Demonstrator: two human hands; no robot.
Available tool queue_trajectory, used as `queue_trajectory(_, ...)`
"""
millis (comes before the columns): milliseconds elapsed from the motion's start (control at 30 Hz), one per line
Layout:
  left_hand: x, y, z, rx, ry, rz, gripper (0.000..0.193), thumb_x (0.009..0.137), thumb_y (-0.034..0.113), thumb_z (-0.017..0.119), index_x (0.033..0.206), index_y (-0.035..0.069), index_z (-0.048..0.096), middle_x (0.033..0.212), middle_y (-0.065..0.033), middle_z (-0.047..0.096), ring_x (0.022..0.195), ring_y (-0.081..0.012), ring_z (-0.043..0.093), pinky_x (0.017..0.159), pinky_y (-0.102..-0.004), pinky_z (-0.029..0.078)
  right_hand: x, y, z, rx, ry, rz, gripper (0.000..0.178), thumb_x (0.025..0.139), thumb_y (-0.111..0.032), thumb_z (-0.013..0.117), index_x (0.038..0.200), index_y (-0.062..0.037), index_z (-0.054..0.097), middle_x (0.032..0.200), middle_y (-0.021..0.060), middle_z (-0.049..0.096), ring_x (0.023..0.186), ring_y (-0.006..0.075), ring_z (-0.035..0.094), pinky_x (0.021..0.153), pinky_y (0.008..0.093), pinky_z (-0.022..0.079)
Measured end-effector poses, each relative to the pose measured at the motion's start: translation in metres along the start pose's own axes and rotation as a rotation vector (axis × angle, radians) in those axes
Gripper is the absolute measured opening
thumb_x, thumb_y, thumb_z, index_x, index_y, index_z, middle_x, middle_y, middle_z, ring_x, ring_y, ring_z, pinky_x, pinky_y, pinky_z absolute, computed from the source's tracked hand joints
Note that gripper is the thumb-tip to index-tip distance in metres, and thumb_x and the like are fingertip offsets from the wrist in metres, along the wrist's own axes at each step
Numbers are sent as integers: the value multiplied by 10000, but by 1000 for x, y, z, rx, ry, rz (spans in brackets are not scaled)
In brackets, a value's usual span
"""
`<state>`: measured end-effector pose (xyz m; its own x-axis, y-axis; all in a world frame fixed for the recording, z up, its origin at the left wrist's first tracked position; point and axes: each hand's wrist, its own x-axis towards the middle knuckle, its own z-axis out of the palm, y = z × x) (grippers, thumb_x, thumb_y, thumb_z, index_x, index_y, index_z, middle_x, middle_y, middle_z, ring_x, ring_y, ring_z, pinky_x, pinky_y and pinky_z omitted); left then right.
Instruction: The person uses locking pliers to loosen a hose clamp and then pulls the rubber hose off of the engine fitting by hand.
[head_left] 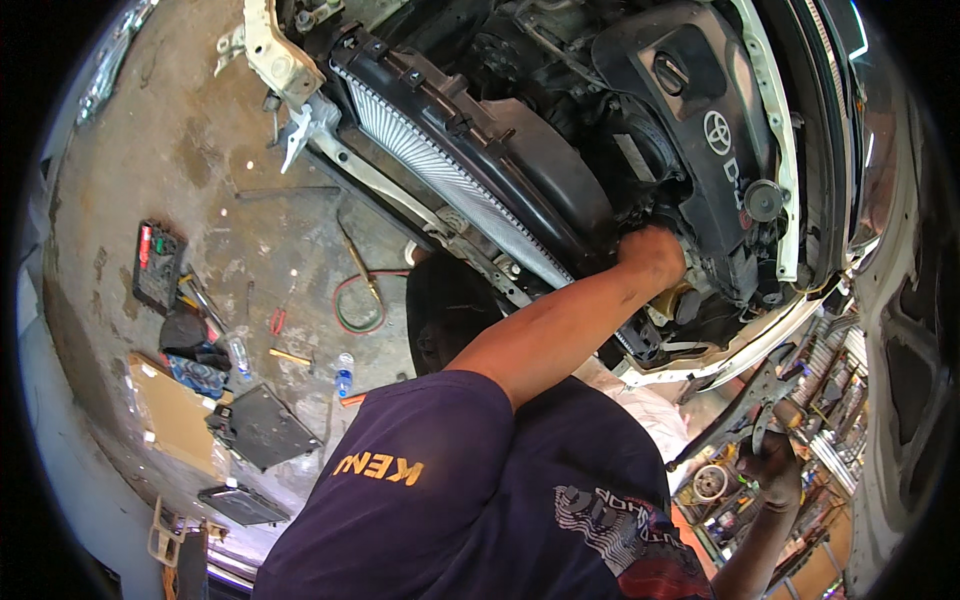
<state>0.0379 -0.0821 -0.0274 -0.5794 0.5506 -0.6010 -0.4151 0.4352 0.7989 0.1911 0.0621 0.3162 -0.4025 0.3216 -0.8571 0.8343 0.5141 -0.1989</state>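
Note:
My left hand [650,255] reaches deep into a car's open engine bay, between the black fan shroud behind the radiator [440,165] and the black engine cover [700,110]. Its fingers are hidden among the parts, so its grip cannot be made out. My right hand [772,468] is low at the right, closed around a grey metal tool [758,428] beside a long dark bar [730,410]. My dark blue T-shirt fills the lower middle of the view.
On the concrete floor at the left lie a black tool case [158,265], red-handled pliers [277,320], a red wire loop [360,300], a plastic bottle [344,375], black panels [262,428] and cardboard [170,410]. Tool racks [835,400] stand at the lower right. A dark rounded shape [450,310] sits below the radiator.

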Motion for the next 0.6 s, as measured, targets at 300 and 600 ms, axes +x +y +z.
queue_trajectory(300,5,2,7,30,-12,-12,279,907,241,642,1084,87,793,1204,-156,748,1107,-309,727,925,-429,588,36,-62,16,-479,155,153,199,804,-66,729,989,5,718,747,-33,600,669,69,493,607,285,407)
queue_trajectory(600,14,-5,7,36,-44,43,290,950,279,612,1103,114,796,1212,-131,747,1100,-294,719,939,-437,578,43,-51,18,-438,62,233,207,815,-93,767,996,-2,727,800,2,661,715,90,543,667,289,449)
